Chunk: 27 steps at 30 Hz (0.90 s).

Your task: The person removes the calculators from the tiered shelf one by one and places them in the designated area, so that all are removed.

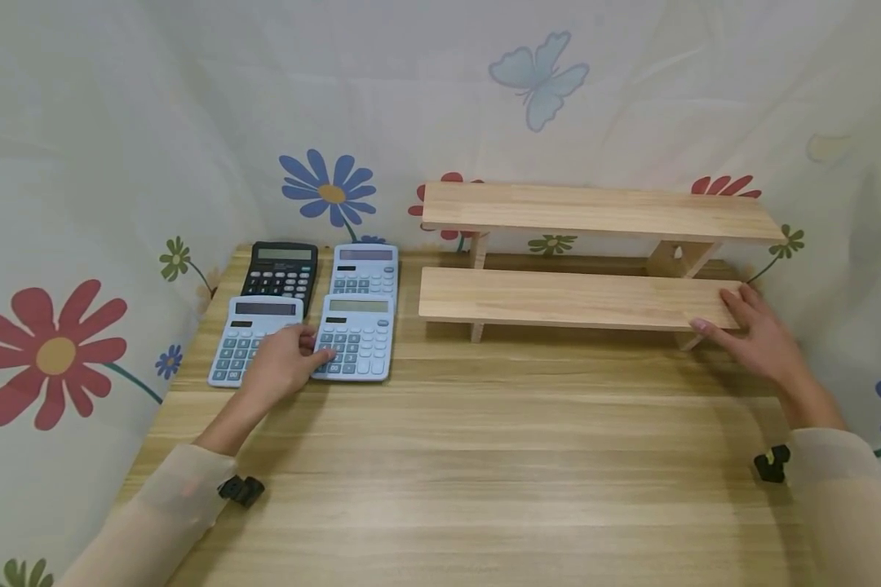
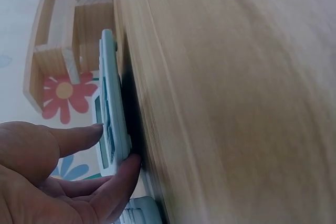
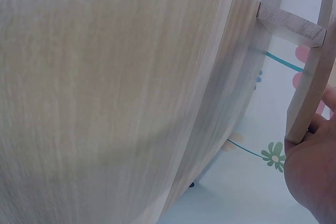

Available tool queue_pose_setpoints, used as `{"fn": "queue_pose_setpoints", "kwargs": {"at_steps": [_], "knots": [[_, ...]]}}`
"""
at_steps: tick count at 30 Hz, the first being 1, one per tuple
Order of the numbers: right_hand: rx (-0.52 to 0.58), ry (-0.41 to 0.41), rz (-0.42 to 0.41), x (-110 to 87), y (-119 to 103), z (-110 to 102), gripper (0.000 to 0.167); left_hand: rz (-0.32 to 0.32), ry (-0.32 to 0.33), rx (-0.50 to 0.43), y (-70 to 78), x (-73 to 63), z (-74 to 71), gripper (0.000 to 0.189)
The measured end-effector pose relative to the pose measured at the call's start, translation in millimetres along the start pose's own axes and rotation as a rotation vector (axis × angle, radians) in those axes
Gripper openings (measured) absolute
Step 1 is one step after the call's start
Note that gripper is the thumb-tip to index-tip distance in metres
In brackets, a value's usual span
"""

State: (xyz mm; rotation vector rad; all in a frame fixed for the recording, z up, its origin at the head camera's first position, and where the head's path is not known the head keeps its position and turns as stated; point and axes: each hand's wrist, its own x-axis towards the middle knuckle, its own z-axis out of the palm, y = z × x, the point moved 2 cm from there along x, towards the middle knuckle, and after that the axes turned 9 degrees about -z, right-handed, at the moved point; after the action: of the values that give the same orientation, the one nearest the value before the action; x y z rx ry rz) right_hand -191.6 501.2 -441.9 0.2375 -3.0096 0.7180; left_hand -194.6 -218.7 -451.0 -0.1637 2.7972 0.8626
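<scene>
My left hand (image 1: pixel 282 364) pinches the left edge of a light-blue calculator (image 1: pixel 370 346), the front right one of a group. Seen in the left wrist view, the thumb is over the key side and the fingers are under the calculator's edge (image 2: pixel 116 108), with a dark gap between it and the table. At the right, my right hand (image 1: pixel 767 342) grips the end of the lower board (image 1: pixel 558 299) of a two-tier wooden shelf. Its thumb lies at the front edge, with the fingers over the end. The right wrist view shows that board (image 3: pixel 310 95) from below.
Another light-blue calculator (image 1: pixel 227 350) lies left of my left hand. Behind stand a black calculator (image 1: pixel 275 277) and a further light-blue one (image 1: pixel 365 269). The shelf's upper board (image 1: pixel 602 210) rises behind the lower one. A flowered curtain (image 1: pixel 213 147) surrounds the wooden table (image 1: pixel 499 473).
</scene>
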Motion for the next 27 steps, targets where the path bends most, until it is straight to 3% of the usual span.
{"fn": "queue_pose_setpoints", "kwargs": {"at_steps": [15,27], "knots": [[0.006,0.005,-0.007,-0.4,0.9,1.9,0.092,0.023,0.02,0.024,8.4,-0.7,6.9,0.064],[0.005,0.01,-0.009,-0.9,-1.0,0.2,0.091,0.047,0.054,0.023,7.6,1.4,8.1,0.051]]}}
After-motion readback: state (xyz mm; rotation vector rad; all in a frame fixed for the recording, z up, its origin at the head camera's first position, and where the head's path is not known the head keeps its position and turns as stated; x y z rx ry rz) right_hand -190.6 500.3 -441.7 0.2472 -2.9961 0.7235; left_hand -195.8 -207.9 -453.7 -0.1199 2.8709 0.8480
